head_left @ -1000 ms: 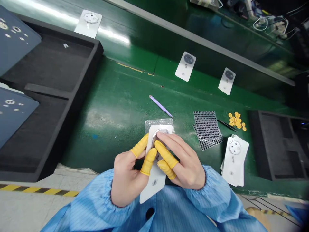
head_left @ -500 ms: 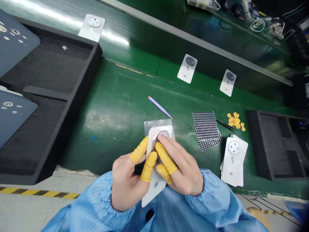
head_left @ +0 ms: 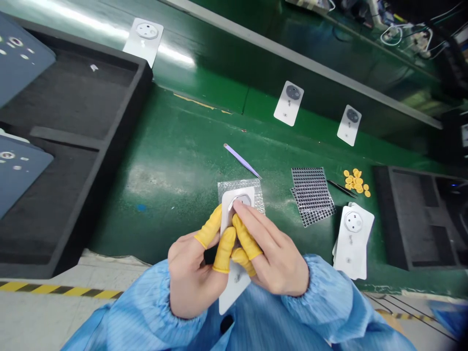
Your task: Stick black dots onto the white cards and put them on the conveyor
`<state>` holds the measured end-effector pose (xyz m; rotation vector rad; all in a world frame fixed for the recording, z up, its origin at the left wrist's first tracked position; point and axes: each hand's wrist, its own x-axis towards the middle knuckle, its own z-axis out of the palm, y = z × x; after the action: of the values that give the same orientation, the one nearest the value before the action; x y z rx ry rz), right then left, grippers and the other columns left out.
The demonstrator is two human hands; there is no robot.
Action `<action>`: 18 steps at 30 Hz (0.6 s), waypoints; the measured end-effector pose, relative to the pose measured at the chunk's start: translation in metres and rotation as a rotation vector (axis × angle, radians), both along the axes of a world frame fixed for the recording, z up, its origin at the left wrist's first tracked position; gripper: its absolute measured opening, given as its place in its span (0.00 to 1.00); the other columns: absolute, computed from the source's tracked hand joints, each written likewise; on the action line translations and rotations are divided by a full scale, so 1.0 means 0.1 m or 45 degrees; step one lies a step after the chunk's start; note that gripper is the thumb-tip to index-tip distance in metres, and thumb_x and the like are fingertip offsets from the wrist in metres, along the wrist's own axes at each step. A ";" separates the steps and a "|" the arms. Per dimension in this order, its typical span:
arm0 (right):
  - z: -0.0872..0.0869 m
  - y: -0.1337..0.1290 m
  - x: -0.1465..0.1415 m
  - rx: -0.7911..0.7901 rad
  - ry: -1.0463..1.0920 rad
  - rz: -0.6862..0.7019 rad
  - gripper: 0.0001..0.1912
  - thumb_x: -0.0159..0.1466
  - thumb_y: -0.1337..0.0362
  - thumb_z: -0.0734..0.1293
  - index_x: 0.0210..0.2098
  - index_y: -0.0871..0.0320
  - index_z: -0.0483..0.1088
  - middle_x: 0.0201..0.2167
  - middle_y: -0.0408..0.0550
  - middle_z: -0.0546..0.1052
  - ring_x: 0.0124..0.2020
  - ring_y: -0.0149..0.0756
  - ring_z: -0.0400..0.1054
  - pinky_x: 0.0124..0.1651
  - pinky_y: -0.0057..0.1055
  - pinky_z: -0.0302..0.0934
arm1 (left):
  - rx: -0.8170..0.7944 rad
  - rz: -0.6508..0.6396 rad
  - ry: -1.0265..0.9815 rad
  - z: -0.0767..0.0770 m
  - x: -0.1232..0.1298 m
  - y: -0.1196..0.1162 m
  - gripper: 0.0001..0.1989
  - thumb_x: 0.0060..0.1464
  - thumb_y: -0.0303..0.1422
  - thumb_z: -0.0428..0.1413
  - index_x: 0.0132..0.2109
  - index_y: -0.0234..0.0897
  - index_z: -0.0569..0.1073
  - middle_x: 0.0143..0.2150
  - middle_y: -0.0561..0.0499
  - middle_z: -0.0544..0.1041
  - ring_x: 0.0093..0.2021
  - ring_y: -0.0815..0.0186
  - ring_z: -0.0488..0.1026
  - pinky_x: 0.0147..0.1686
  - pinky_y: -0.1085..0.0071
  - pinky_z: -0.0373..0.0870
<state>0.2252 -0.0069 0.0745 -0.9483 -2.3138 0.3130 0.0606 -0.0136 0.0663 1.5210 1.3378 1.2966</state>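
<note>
In front of my body I hold a white phone back cover (head_left: 237, 288), tilted, its camera ring (head_left: 244, 200) at the top end. My left hand (head_left: 199, 268) grips the cover's left edge between thumb and finger, both in yellow finger cots. My right hand (head_left: 272, 253) is closed over the cover's face, with a bare fingertip on the camera ring and fingers in yellow cots bent beneath it. Whether anything small is between the right fingers is hidden. Just beyond the cover lies a bubble-wrap sheet (head_left: 259, 192), partly covered.
Purple tweezers (head_left: 242, 161) lie ahead. To the right are sheets of black dots (head_left: 312, 192), black tweezers (head_left: 341, 188), yellow finger cots (head_left: 354, 181), stacked white covers (head_left: 353, 248) and a black tray (head_left: 398, 219). A large black tray (head_left: 120, 117) with blue-grey panels (head_left: 22, 170) stands left.
The cover and both hands have shifted slightly left in view, and the cover has turned slightly. Both hands keep their hold. The surroundings shift slightly with the camera.
</note>
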 end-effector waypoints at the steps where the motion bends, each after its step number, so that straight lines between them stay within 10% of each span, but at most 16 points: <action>1: -0.02 0.01 0.01 -0.019 0.036 0.003 0.19 0.66 0.69 0.60 0.52 0.78 0.64 0.56 0.74 0.66 0.64 0.55 0.55 0.58 0.49 0.66 | -0.020 -0.022 -0.052 -0.02 0.01 0.02 0.16 0.40 0.22 0.64 0.39 0.42 0.80 0.30 0.51 0.83 0.23 0.65 0.78 0.22 0.75 0.75; 7: -0.17 0.00 -0.05 -0.318 0.805 -0.548 0.24 0.64 0.67 0.65 0.60 0.54 0.62 0.58 0.54 0.69 0.57 0.44 0.67 0.54 0.46 0.69 | -0.419 0.012 -0.649 0.00 0.10 0.14 0.10 0.51 0.26 0.61 0.42 0.38 0.80 0.34 0.49 0.83 0.29 0.63 0.80 0.27 0.75 0.79; 11: -0.17 0.00 -0.17 -0.811 1.154 -0.523 0.15 0.63 0.65 0.67 0.49 0.53 0.72 0.38 0.46 0.81 0.37 0.36 0.77 0.38 0.32 0.76 | -0.423 -0.036 -0.766 0.07 0.12 0.21 0.07 0.48 0.25 0.63 0.37 0.38 0.81 0.30 0.50 0.83 0.25 0.66 0.79 0.23 0.79 0.76; 18: -0.12 -0.01 -0.19 -0.994 1.294 -0.545 0.13 0.60 0.65 0.70 0.45 0.55 0.74 0.34 0.45 0.82 0.33 0.35 0.77 0.35 0.30 0.75 | -0.402 -0.085 -0.587 0.06 0.05 0.25 0.08 0.44 0.24 0.64 0.34 0.38 0.82 0.29 0.51 0.83 0.25 0.66 0.79 0.25 0.78 0.77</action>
<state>0.2060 -0.0075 0.0624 -1.2048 -1.0082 1.2246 0.0652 0.0111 0.0723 0.9695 1.1150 1.2303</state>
